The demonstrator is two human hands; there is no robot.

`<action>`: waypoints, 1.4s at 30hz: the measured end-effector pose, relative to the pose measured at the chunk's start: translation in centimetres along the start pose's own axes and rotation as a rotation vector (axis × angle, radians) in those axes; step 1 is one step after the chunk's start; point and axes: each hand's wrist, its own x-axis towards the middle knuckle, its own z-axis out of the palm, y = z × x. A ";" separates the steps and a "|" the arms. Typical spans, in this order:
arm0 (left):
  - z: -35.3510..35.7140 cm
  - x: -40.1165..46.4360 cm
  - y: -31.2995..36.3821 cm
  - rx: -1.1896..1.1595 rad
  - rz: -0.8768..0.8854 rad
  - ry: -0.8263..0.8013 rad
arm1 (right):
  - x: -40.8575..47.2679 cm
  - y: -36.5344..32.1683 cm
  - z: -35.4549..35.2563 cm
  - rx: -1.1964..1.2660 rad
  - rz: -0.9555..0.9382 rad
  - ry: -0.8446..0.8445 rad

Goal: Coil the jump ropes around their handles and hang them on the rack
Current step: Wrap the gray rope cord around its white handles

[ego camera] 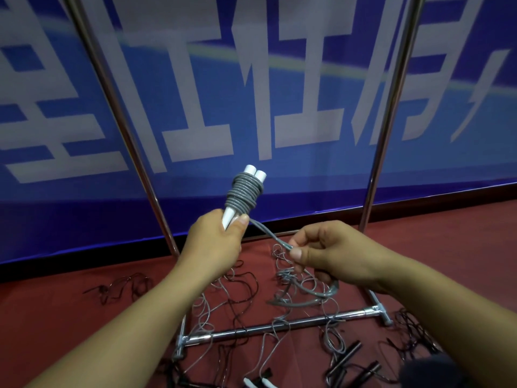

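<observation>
My left hand (215,242) grips the lower ends of two white jump-rope handles (253,173) held side by side and pointing up. Grey rope (243,194) is coiled in many turns around them. A short doubled stretch of that rope (268,232) runs down and right to my right hand (330,254), which pinches it between thumb and fingers. A loop of the same grey rope (305,299) hangs below my right hand. The metal rack (279,326) stands in front of me, with its uprights (131,135) rising to both sides and its base bar on the floor.
Several loose grey and black ropes (223,298) lie tangled on the red floor around the rack's base. Black handles (347,357) and white handles (253,383) lie near the bottom edge. A blue banner (279,93) with white characters hangs behind the rack.
</observation>
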 end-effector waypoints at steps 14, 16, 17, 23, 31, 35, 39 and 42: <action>-0.2 1.2 -0.8 -0.691 -0.292 0.057 | 0.9 1.5 -0.8 0.351 0.303 0.218; -0.3 1.3 -0.9 -0.679 -0.296 0.067 | 1.2 1.3 -1.5 0.641 0.357 0.310; -0.3 1.3 -0.8 -0.677 -0.299 0.069 | 1.3 1.2 -1.8 0.726 0.376 0.346; -0.3 1.3 -0.4 -0.698 -0.298 0.026 | 0.9 2.3 -1.8 -0.164 0.317 0.393; 2.0 -0.8 0.7 -0.594 -0.263 -0.121 | 0.9 1.0 0.7 -0.279 0.008 0.541; 3.4 -1.4 2.0 -0.507 -0.178 -0.115 | 1.8 0.7 3.5 0.067 0.032 0.410; 4.1 -1.6 2.8 -0.500 -0.130 -0.112 | 2.5 0.6 4.3 0.478 0.132 0.278; 4.2 -1.6 2.8 -0.493 -0.132 -0.116 | 2.2 0.1 3.9 0.660 0.138 0.248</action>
